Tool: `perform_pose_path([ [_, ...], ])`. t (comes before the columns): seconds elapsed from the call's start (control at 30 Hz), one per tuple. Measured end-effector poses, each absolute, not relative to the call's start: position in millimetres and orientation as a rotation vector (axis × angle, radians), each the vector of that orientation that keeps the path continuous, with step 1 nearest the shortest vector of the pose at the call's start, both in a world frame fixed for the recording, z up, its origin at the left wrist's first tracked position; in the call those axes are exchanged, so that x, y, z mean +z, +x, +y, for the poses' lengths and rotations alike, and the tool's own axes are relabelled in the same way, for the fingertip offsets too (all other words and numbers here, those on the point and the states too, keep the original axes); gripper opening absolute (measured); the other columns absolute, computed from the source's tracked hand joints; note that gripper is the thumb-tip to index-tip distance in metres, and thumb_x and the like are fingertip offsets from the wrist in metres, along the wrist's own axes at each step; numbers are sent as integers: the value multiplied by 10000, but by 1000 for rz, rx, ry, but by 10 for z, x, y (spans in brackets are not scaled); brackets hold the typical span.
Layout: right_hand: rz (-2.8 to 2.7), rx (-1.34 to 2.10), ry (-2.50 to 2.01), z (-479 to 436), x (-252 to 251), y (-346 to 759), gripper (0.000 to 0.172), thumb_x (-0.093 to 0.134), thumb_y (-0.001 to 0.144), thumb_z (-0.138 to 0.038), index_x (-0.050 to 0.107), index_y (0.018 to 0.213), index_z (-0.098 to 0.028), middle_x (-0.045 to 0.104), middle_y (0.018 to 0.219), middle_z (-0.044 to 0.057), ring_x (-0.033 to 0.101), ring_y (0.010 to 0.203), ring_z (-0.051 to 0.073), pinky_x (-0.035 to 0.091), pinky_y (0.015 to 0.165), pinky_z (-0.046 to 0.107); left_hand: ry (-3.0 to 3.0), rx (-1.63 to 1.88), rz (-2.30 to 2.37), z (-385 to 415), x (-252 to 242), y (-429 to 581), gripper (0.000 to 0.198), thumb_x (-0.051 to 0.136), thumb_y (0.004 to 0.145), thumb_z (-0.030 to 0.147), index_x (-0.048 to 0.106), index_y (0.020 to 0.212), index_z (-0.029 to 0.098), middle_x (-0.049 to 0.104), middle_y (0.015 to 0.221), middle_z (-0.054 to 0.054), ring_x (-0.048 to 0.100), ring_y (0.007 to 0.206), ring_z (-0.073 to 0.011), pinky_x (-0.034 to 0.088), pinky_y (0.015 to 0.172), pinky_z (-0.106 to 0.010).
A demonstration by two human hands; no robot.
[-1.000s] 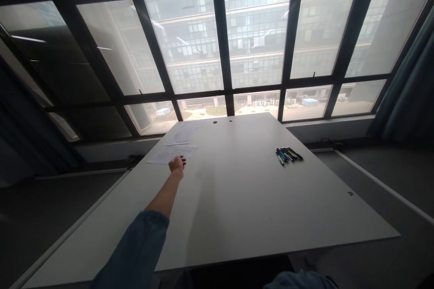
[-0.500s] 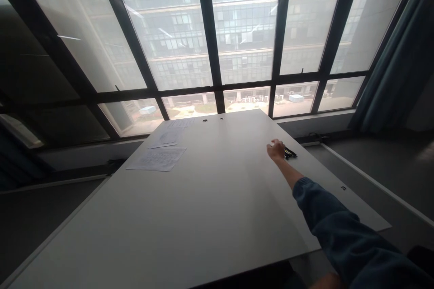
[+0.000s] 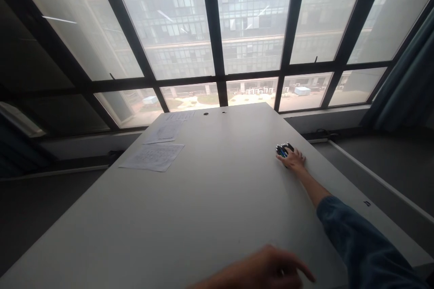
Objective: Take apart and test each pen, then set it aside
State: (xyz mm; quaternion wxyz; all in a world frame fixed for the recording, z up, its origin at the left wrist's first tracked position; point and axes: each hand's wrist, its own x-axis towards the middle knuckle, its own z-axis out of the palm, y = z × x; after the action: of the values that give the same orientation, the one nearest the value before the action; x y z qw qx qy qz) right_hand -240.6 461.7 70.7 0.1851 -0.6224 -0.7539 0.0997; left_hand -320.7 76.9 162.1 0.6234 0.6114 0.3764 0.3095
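My right hand reaches to the right part of the white table, its fingers wrapped round a bunch of pens. The pens are dark with light ends and a touch of blue, and they lie close together on the tabletop. My palm and fingers cover part of them. Nearer to me, at the bottom of the view, my left hand hovers above the table's near edge. Its index finger is stretched out to the right, the other fingers are loosely bent, and I see nothing in it.
Several sheets of paper with writing lie at the table's far left. Two small dark spots, one a round hole, mark the far edge. A small dark fitting is near the right edge. Tall windows rise behind the table.
My right hand has shifted from the left side of the pens onto their near right side and now grips them. My left hand has come up into view over the table. The view has tilted slightly.
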Motion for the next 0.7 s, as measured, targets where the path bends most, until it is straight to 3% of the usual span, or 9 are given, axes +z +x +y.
perform_pose_path([
  [0.13,-2133,212,-1650,4259,624,-2694,541,557,851,-392,545,1372,-245,385,1471,166,417,1244,347,318,1005,450,1193,1115,1450,823,1505,-4033,295,506,877,360,684,974,145,571,610,-1,521,575,-124,408,577,-244],
  [0.23,-2116,226,-1597,4027,628,-2936,515,557,845,-321,565,1353,-238,412,1458,157,424,1226,335,311,996,419,1059,1341,1740,855,1353,-4564,262,511,803,334,662,902,144,567,601,1,517,553,-131,369,522,-235],
  [0.47,-2176,310,-1464,3795,740,-3240,475,568,794,-212,629,1264,-169,582,1293,156,488,1202,277,276,1044,372,847,1605,1990,775,1107,-5212,282,489,771,336,658,892,145,610,653,-16,576,575,-147,412,530,-243],
  [0.6,-2299,454,-1134,3311,707,-3537,482,587,747,-158,662,1224,-169,611,1282,125,466,1269,252,291,1067,324,953,1540,2088,853,962,-5229,281,492,805,320,672,931,144,695,796,-76,649,716,-191,505,694,-309],
  [0.7,-2305,589,-957,2612,663,-3951,473,591,751,-155,670,1216,-183,589,1314,111,482,1245,272,327,1063,346,1054,1519,2175,967,856,-5191,310,517,829,304,682,1035,142,713,1061,-133,660,998,-242,474,936,-359],
])
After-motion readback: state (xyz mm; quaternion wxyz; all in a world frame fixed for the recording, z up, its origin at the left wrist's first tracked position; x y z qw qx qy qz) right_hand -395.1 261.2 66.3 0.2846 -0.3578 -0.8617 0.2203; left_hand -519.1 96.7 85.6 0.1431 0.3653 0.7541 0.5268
